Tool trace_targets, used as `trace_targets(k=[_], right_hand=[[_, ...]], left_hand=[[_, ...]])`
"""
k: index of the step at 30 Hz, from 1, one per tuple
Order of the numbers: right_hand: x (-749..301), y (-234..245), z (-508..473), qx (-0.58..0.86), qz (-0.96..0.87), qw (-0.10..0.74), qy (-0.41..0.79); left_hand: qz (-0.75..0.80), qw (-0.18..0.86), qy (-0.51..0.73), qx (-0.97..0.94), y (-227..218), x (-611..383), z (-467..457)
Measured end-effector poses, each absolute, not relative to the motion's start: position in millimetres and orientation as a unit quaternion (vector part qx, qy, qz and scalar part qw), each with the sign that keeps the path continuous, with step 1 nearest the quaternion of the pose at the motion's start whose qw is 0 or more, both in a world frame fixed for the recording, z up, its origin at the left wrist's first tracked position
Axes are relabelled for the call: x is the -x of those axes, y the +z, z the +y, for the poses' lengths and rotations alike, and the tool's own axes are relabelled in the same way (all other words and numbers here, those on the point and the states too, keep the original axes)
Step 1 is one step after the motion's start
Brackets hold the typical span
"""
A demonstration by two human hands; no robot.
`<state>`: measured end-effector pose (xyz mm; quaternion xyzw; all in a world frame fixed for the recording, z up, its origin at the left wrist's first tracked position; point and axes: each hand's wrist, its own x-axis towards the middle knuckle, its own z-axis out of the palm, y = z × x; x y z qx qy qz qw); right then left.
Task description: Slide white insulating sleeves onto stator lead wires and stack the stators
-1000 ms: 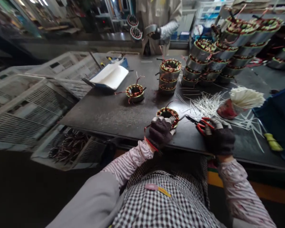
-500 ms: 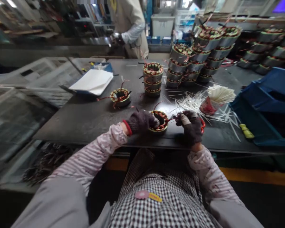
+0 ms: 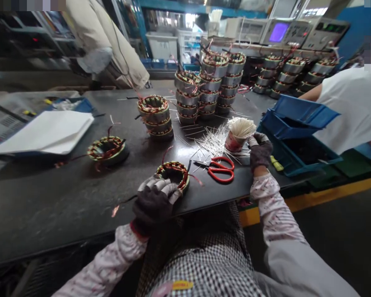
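Observation:
My left hand (image 3: 154,200), in a dark glove, curls round the near side of a wound stator ring (image 3: 173,173) on the black table (image 3: 49,194). My gloved right hand (image 3: 259,149) reaches to the red cup of white cable ties (image 3: 238,133), with its fingers closed at the bundle's side. Red-handled scissors (image 3: 220,169) lie loose on the table between my hands.
Another stator (image 3: 107,149) lies to the left, with stacks of stators (image 3: 154,116) behind. Loose ties (image 3: 213,142) are scattered mid-table. A white sheet (image 3: 46,131) rests on a tray at left, blue bins (image 3: 297,123) at right. One person stands at the back, another sits right.
My right hand has let go of the scissors, which now lie on the table, and moved right to the cup of ties. The view has swung to the right.

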<state>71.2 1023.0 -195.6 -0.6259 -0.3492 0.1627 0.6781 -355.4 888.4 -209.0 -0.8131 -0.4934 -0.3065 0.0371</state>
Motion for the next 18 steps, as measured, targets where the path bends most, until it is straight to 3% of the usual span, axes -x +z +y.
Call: trace_targets(k=[5,12,18], right_hand=[[-68.6,-200.3,1027.0,0.611,-0.356,0.688,0.162],[-57.8,-184.5,1022.6,0.611,-0.376,0.671,0.187],[-49.1,-186.2,1014.2,0.586,-0.388,0.687,0.185]], left_hand=[[-0.444,0.083,-0.374,0.81,-224.3,369.2,884.0],[-0.409,-0.083,-0.283,0.864,-190.3,374.6,909.4],[-0.411,-0.06,-0.336,0.845,-194.5,355.2,892.1]])
